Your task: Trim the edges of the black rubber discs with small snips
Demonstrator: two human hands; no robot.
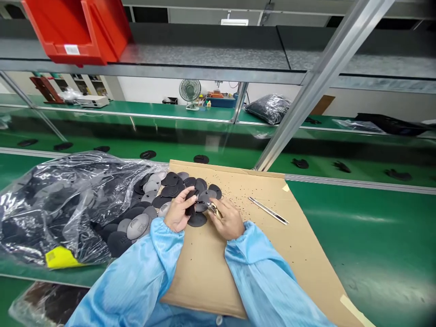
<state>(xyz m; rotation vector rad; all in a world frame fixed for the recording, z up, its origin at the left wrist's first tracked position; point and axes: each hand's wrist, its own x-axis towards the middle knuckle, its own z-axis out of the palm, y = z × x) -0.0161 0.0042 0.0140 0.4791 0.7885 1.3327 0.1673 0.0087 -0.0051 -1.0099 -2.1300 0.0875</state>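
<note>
My left hand (177, 212) grips a small black oval plastic part (190, 203) held on edge over the brown cardboard sheet (238, 254). My right hand (229, 221) holds a small metal tool (211, 207) whose tip touches that part. A pile of black and grey oval parts (160, 195) lies just beyond and to the left of both hands. One flat black oval (197, 220) rests on the cardboard between my hands. Both arms wear light blue sleeves.
A clear plastic bag (64, 204) of black parts spills onto the cardboard at left. Metal tweezers (268, 210) and tiny black chips lie on the cardboard at right. Green bench (368, 236), conveyor with black parts behind, slanted metal post (306, 95), red bin (78, 32) on the shelf above.
</note>
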